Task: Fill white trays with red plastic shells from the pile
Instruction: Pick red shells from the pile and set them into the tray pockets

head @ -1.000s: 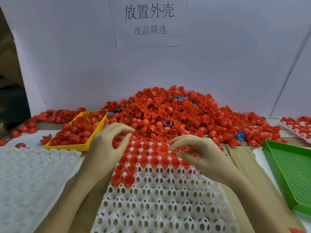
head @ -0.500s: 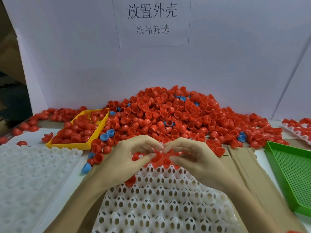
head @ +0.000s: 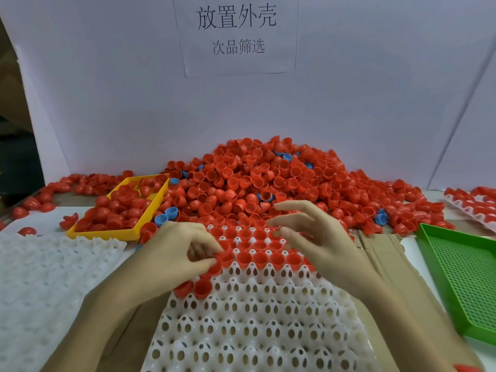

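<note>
A big pile of red plastic shells (head: 268, 181) with a few blue ones lies against the back wall. In front of me a white perforated tray (head: 255, 326) holds several rows of red shells (head: 257, 257) at its far end. My left hand (head: 174, 253) pinches a red shell (head: 224, 257) between thumb and fingers at the left of the filled rows. My right hand (head: 314, 237) hovers over the tray's far right with fingers spread and loosely bent, holding nothing that I can see.
A yellow tray (head: 126, 233) of red shells sits at the left, with a second white tray (head: 48, 285) nearer me. A green mesh tray (head: 461, 277) lies at the right, a filled white tray (head: 475, 208) behind it. Loose blue shells (head: 166, 214) lie beside the yellow tray.
The hands met over the tray's far edge, then drew apart. My left hand came back toward me with a red shell; my right hand opened and shifted right.
</note>
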The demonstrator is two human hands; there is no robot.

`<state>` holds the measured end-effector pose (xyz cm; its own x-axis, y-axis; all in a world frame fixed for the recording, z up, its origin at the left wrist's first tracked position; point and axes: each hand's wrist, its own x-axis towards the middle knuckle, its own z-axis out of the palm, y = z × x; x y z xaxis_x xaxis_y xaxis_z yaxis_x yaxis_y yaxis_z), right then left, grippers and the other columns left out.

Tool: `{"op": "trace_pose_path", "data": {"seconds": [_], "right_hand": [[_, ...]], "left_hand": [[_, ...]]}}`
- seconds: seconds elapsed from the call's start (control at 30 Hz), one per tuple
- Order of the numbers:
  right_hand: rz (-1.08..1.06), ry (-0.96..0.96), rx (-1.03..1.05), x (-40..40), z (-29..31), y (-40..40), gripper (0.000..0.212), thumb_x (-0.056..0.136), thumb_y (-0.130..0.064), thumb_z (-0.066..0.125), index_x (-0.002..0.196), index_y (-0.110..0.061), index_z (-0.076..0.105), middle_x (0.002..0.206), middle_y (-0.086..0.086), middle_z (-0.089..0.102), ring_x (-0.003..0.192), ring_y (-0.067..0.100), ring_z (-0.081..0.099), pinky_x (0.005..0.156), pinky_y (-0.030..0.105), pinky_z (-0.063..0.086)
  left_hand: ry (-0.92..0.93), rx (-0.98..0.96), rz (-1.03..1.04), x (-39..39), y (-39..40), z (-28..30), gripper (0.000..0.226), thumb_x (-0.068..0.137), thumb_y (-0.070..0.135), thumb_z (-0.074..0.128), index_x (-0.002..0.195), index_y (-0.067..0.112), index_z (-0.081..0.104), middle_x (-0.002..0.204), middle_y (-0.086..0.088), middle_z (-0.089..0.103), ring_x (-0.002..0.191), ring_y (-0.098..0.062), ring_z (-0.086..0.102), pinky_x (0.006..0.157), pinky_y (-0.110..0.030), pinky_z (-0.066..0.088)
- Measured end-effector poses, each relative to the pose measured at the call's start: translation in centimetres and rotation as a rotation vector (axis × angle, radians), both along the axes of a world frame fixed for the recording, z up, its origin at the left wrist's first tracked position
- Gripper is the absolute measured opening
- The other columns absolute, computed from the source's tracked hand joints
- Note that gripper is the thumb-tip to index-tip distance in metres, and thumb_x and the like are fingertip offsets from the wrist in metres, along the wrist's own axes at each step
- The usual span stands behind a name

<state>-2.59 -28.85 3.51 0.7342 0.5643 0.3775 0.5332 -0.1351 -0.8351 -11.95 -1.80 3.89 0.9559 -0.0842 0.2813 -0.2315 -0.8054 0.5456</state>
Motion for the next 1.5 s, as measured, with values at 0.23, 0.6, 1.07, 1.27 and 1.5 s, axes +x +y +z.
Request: {"op": "trace_pose_path", "data": {"seconds": [0.23, 0.6, 1.07, 1.27, 1.5], "right_hand": [[-0.174, 0.011, 0.086, 1.6, 0.0, -1.7, 0.028, 0.103, -0.006, 0.057, 0.124, -0.023, 0.065, 0.103, -0.001, 0.078, 0.097, 0.017, 0.074, 0.080, 0.030, 0.061], [-0.431, 0.017, 0.072, 4.3, -1.4, -3.8, 0.030, 0.101, 0.003, 0.053, 0.113, -0.018, 0.071, 0.094, -0.002, 0.078, 0.090, 0.013, 0.074, 0.077, 0.029, 0.061], [-0.589, -0.128, -0.454, 10.5, -2.3, 2.7, 0.031, 0.091, -0.023, 0.078, 0.118, -0.007, 0.074, 0.110, 0.009, 0.075, 0.104, 0.023, 0.071, 0.095, 0.037, 0.057], [-0.625, -0.170, -0.623, 12.6, -3.2, 3.8, 0.040, 0.087, -0.025, 0.082, 0.118, -0.007, 0.066, 0.107, 0.011, 0.072, 0.101, 0.029, 0.068, 0.089, 0.044, 0.057], [-0.602, -0.045, -0.281, 11.3, -2.1, 1.4, 0.036, 0.092, -0.029, 0.077, 0.122, -0.012, 0.069, 0.103, 0.001, 0.077, 0.097, 0.014, 0.071, 0.091, 0.035, 0.058]], "left_hand": [[0.100, 0.312, 0.001, 0.5, -2.1, -1.9, 0.012, 0.089, 0.032, 0.075, 0.100, 0.034, 0.079, 0.086, 0.024, 0.053, 0.084, 0.009, 0.053, 0.070, -0.007, 0.042], [0.074, 0.267, -0.014, 0.5, -1.4, -1.5, 0.019, 0.094, 0.041, 0.069, 0.111, 0.035, 0.076, 0.096, 0.020, 0.055, 0.089, 0.004, 0.053, 0.078, -0.014, 0.048], [-0.052, 0.326, 0.098, 1.1, 0.4, -1.4, 0.021, 0.100, 0.043, 0.058, 0.098, 0.029, 0.074, 0.086, 0.019, 0.054, 0.080, -0.001, 0.055, 0.073, -0.023, 0.052], [-0.023, 0.363, 0.104, 1.0, 0.4, -1.4, 0.024, 0.101, 0.045, 0.055, 0.103, 0.030, 0.073, 0.088, 0.018, 0.055, 0.082, -0.002, 0.056, 0.070, -0.021, 0.048], [-0.027, 0.407, 0.115, 0.9, 0.2, -1.1, 0.025, 0.102, 0.046, 0.053, 0.104, 0.031, 0.072, 0.088, 0.020, 0.052, 0.086, -0.001, 0.052, 0.075, -0.023, 0.051]]}}
